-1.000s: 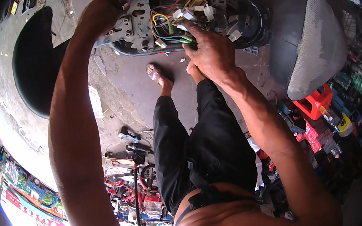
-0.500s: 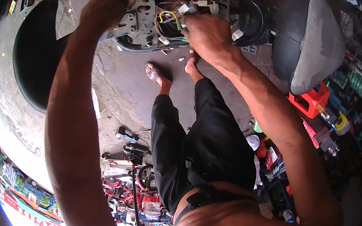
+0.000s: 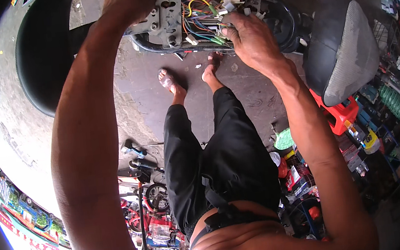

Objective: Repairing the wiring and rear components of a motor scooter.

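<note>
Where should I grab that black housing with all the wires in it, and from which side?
Probably by its left rim, coming from the left, where the left hand already grips the black housing beside the grey metal bracket. That edge is solid and free of the coloured wires, which fill the open middle, where the right hand works at the connectors.

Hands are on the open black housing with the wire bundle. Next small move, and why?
Probably draw the right hand back a little to tease one connector out of the wire bundle. Its fingertips sit at the green-tipped plugs, tangled together, while the left hand grips the black housing by its left end.
</note>
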The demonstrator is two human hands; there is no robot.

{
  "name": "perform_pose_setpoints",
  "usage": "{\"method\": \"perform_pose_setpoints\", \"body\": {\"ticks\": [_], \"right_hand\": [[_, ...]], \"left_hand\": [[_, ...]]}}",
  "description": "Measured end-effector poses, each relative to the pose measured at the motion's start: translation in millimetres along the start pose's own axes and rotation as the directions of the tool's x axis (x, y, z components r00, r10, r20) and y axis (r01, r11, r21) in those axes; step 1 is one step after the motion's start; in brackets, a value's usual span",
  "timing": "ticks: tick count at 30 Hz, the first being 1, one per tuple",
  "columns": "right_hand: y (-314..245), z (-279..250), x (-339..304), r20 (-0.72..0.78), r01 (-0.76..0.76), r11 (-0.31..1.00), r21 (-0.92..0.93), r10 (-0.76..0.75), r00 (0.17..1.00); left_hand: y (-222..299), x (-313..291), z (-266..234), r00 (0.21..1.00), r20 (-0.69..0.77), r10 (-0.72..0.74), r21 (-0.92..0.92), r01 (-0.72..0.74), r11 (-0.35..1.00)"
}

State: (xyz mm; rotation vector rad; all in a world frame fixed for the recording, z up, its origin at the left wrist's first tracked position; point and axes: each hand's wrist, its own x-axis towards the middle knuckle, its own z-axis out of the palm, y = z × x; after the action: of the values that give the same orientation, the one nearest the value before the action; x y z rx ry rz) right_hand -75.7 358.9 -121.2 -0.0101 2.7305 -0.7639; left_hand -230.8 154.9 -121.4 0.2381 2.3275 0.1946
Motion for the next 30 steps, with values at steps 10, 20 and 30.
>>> {"method": "perform_pose_setpoints", "body": {"ticks": [10,20,30], "right_hand": [[6.5,-1.7,-0.1,-0.054,-0.059,0.985,0.162,0.069,0.996],[32.1,3.9,-14.7,0.035,-0.123,0.934,0.336,0.119,0.992],[48.1,14.5,-23.2,0.011,-0.120,0.775,0.621,0.145,0.989]], "left_hand": [[-31.4,18.7,24.6,0.931,-0.269,0.245,-0.029,-0.263,0.964],[-23.0,13.1,27.6,0.952,-0.239,0.190,-0.081,-0.214,0.973],[7.7,-52.1,46.8,0.507,-0.799,0.322,0.121,-0.389,0.913]]}}
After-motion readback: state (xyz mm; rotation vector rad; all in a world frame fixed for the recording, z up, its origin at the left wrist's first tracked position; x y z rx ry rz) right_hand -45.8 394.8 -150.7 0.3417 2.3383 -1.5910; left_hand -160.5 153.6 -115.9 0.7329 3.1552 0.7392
